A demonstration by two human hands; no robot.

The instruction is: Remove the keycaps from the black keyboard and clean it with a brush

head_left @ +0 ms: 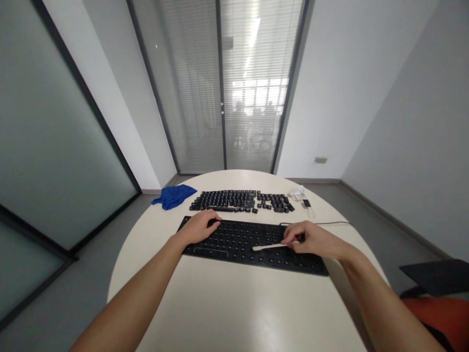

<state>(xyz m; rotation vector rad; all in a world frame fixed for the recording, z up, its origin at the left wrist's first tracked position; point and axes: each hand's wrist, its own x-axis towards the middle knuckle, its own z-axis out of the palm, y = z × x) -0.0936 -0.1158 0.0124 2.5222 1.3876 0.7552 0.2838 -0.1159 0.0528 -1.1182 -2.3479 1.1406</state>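
Observation:
A black keyboard [244, 239] with its keycaps off lies slightly slanted on the table, bare switch stems showing in rows. My left hand [200, 226] grips its left part, fingers bent towards the far edge and thumb on top. Pinched in my right hand [300, 237] is a thin white cotton swab [271, 247], its thicker tip pointing left and down onto the middle of the keyboard. Whether the tip touches the surface I cannot tell. Beyond the keyboard, the loose black keycaps [227, 199] are laid out in keyboard order.
A crumpled blue cloth [174, 196] lies at the table's far left. White crumpled packaging [296, 193] and a small black item [307, 203] are at the far right. The keyboard's cable [333, 223] runs off the right edge of the round table [234, 313]. A chair [439, 278] stands right.

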